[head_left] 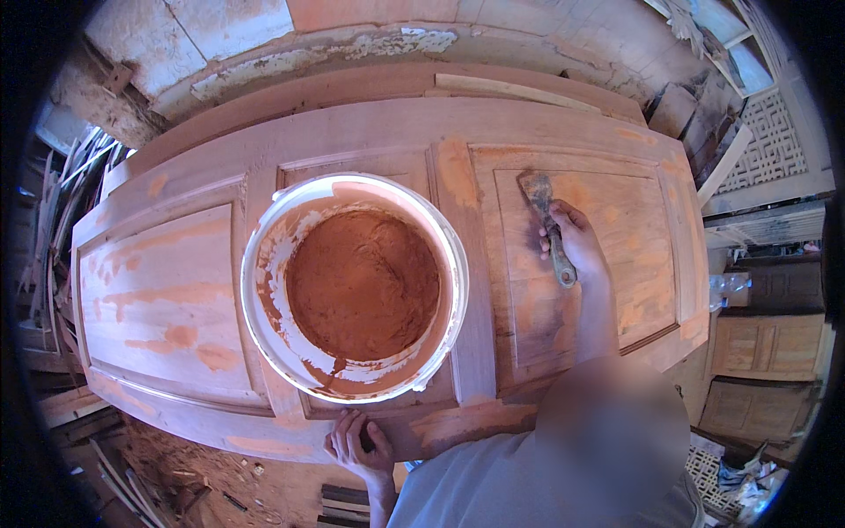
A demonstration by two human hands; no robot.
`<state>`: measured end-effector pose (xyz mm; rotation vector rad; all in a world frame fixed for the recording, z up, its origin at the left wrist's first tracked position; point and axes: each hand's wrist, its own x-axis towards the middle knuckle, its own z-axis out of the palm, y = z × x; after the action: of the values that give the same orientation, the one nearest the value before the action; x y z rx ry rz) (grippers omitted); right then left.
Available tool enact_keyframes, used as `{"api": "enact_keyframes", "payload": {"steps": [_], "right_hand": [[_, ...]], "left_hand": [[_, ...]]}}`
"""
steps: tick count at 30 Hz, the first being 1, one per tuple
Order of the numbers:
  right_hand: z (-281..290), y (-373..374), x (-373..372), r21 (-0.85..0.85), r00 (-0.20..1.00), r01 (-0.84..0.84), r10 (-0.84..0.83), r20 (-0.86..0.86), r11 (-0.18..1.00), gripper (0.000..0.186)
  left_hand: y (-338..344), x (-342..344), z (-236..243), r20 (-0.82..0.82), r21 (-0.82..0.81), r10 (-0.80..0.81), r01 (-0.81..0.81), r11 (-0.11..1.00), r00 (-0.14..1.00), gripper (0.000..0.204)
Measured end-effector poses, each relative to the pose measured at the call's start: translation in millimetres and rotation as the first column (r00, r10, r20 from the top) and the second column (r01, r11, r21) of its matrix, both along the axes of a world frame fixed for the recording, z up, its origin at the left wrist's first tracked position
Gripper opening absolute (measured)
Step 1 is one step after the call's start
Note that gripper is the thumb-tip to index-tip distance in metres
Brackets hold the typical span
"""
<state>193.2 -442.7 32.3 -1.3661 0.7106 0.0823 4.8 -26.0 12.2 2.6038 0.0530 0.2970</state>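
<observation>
My right hand (572, 236) is closed around the handle of a putty knife (551, 224). Its stained, flat blade points away from me, above the right panel of a wooden door (480, 352) lying flat. Orange-brown filler is smeared in patches over this panel and the frame. On the middle of the door stands a white bucket (253, 299) partly filled with reddish-brown putty (361, 282); streaks coat its inner wall. My left hand (359, 444) rests at the door's near edge just below the bucket, holding nothing, with its fingers loosely bent and apart.
Behind the door runs a wall (352, 57) with peeling paint, and a wood strip (515, 91) lies along the far side. Scrap wood (57, 238) is piled at the left. Lattice panels (764, 141) and more cabinet doors (761, 348) stand at the right. Sawdust covers the floor.
</observation>
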Motion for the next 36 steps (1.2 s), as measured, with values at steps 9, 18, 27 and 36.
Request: {"api": "enact_keyframes", "payload": {"steps": [9,18,27,36], "right_hand": [[28.0,-6.1,0.1,-0.535,0.966,-0.258,0.21,-0.149,0.805,0.045],[39.2,-32.6,-31.6,-0.363,0.992,-0.118,0.123,-0.01,0.924,0.031],[28.1,-30.1,-55.2,-0.426,0.975,-0.187,0.116,-0.188,0.885,0.027],[65.4,-22.3,-59.3,-0.514,0.983,-0.158,0.181,-0.005,0.843,0.03]], "left_hand": [[-2.3,0.9,-1.9,0.03,0.008,-0.004,0.004,1.0,1.0,0.014],[-1.1,-0.3,-3.1,0.023,0.018,0.006,-0.006,1.0,1.0,0.015],[-4.6,3.3,-0.5,0.039,0.024,0.002,-0.003,1.0,0.999,0.015],[-2.9,-0.3,-0.5,0.022,-0.002,0.006,-0.006,1.0,1.0,0.014]]}}
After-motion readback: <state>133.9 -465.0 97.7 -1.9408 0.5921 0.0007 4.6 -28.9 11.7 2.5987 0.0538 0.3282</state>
